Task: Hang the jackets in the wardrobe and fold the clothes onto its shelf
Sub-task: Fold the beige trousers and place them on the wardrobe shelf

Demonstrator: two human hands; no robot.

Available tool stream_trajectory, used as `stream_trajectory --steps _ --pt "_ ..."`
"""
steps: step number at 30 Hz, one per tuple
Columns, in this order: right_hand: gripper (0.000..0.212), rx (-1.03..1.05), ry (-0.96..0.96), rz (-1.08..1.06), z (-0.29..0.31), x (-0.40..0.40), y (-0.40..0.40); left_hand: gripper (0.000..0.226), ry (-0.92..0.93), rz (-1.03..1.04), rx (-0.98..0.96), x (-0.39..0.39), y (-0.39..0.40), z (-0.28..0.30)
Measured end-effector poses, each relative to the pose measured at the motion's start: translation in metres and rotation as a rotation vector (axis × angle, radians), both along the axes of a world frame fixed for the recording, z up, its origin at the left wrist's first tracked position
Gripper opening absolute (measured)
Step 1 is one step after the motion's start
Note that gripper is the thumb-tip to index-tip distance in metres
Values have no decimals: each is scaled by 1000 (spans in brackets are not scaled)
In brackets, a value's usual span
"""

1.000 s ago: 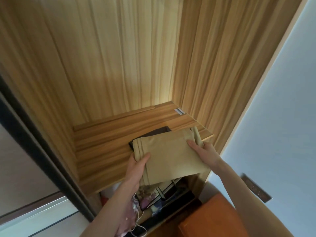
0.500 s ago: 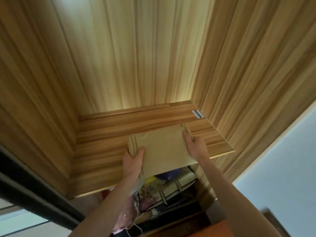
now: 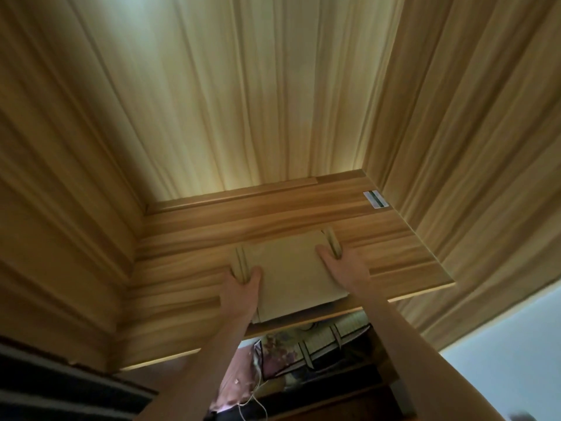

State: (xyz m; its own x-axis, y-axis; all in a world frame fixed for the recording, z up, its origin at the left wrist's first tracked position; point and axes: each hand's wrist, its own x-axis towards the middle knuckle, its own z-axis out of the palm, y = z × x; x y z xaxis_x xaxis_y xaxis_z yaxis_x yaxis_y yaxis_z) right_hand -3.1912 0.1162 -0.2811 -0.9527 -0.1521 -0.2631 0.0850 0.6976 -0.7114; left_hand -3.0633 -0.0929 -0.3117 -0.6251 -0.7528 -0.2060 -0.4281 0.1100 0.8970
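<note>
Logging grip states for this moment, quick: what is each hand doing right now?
Left hand: grips the left edge of the folded tan garment on the shelf.
Right hand: fingers straight, pressing on the garment's right side.

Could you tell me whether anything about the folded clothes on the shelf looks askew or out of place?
Slightly: the folded tan garment sits turned at an angle to the shelf, and its near edge overhangs the shelf's front edge. Both hands, left hand and right hand, are on it. Nothing looks damaged.
</note>
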Motion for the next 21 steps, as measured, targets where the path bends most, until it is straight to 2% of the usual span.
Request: stream_trajectory --steps 2,4,7,9,11,14,17,21 --pt "66 19 83 -5 -9 2 -3 72 -46 -2 -94 0 1 -2" --pt "60 76 306 -12 -20 6 -5 82 -119 0 -284 2 5 0" --pt "49 136 731 89 -34 10 -5 70 -83 -118 -626 4 7 1" --pt "46 103 844 289 -40 8 -3 61 -47 -234 -751 6 3 -5" --pt "55 91 805 456 -42 8 -1 68 -65 -297 -777 10 -1 -11" --pt "72 152 648 550 -41 7 -1 81 -147 -381 -756 14 -5 -11" --pt "76 188 566 567 -33 6 -2 93 -235 -468 -721 16 -11 -3" --pt "80 176 525 486 -12 24 -6 85 -214 -483 -754 33 -10 16"
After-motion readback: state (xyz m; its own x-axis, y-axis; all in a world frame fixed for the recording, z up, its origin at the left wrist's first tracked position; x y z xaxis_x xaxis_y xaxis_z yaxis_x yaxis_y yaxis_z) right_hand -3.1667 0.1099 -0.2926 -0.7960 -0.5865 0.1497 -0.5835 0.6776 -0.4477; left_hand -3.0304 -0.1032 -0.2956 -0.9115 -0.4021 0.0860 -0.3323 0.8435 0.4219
